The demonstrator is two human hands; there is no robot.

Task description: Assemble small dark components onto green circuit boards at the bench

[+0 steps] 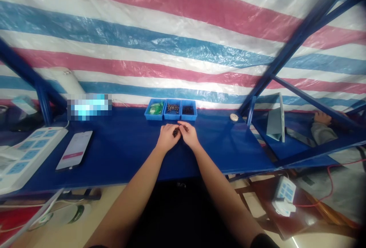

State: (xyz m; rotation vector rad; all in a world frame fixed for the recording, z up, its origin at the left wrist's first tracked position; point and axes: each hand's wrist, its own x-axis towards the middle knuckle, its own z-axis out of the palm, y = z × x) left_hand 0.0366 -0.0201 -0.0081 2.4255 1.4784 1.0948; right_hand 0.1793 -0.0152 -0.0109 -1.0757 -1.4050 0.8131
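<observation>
My left hand (168, 138) is closed, with a cluster of small dark parts (175, 132) showing at its curled fingers. Its fingertips meet those of my right hand (190, 135), which is also closed in a pinch. A little dark piece shows at the right fingers, too small to name. Just beyond both hands, three blue bins stand side by side. Green plastic packaging fills the left bin (154, 117). Small shiny metal pieces, like screws, lie in the middle bin (172, 117), and small black pieces in the right bin (188, 118).
On the blue table (120, 156) lie a phone (74, 150) and a white power strip (32, 156) at left. A round whitish object (233, 117) sits at right, near the blue frame post (251, 111). Further right are a propped tablet (276, 120) and another person's hand (322, 118).
</observation>
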